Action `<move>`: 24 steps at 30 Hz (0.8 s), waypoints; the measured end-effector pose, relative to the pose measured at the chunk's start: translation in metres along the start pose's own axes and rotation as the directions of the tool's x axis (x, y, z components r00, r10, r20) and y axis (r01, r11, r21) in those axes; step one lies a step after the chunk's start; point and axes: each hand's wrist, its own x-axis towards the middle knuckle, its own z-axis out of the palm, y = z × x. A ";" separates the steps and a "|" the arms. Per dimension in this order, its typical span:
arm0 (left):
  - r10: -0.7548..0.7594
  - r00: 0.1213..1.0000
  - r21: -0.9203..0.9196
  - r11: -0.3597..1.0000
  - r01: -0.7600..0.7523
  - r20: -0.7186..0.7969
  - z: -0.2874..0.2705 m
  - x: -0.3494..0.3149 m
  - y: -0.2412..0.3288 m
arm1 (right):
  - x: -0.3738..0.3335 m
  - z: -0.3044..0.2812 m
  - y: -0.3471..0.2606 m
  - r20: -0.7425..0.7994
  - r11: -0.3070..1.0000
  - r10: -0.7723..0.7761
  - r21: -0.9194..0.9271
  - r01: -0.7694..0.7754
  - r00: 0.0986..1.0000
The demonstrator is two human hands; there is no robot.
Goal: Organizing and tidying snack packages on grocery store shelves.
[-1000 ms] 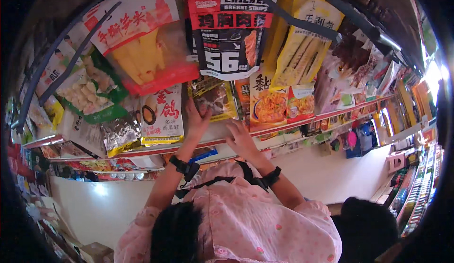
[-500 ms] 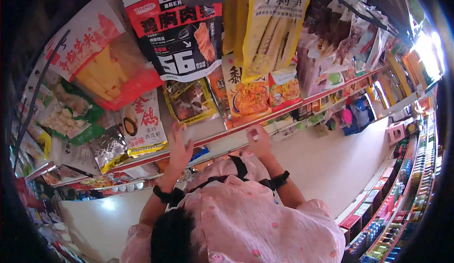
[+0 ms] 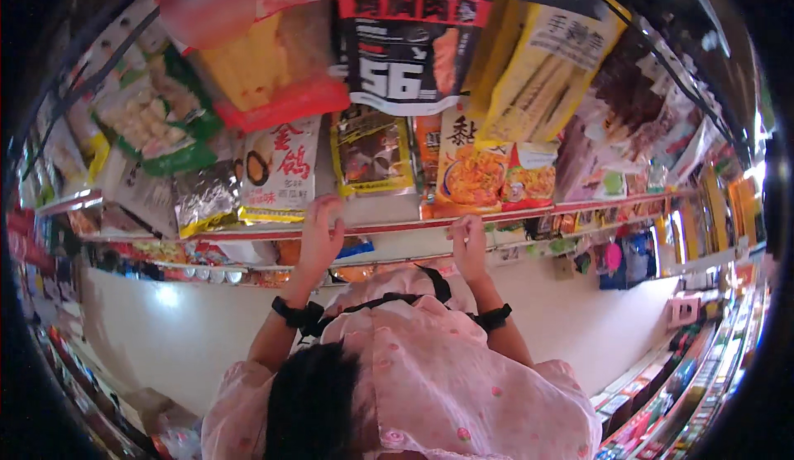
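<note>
My left hand [image 3: 321, 232] rests at the red-edged front of a shelf [image 3: 393, 227], its fingers reaching over the edge and the thumb apart. Behind it are a white-and-red seed packet [image 3: 278, 170] and a clear-and-yellow packet with dark brown contents [image 3: 372, 150]. At the same edge, my right hand [image 3: 469, 241] has its fingers curled in; anything inside them cannot be made out. Closest to it is an orange packet with a noodle picture [image 3: 471, 170]. A black-and-red chicken snack pouch [image 3: 405, 42] hangs above, beside a yellow bamboo-shoot packet [image 3: 546, 67].
To the left are a red-and-white pouch with yellow strips [image 3: 256, 71] and a green-edged bag [image 3: 161, 117]. A lower shelf [image 3: 248, 271] runs below the hands. Shelves of bottles and boxes [image 3: 695, 377] line the right side, with a pink stool [image 3: 683, 311] near them.
My view has turned, so the shelf edge lies more level and the packets sit farther right and higher. Both hands stay at the shelf edge.
</note>
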 end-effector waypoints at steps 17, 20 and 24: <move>-0.143 0.867 0.319 0.891 0.323 -0.478 -0.095 0.003 -0.067 | 0.042 0.183 -0.066 0.708 0.950 -0.212 0.312 -0.028 0.674; -0.169 0.846 0.386 0.833 0.397 -0.505 -0.091 -0.006 -0.073 | 0.056 0.228 -0.071 0.626 0.983 -0.182 0.087 0.164 0.758; -0.115 0.796 0.465 0.759 0.456 -0.594 -0.088 -0.011 -0.076 | 0.059 0.256 -0.061 0.438 0.938 -0.298 0.297 0.176 0.848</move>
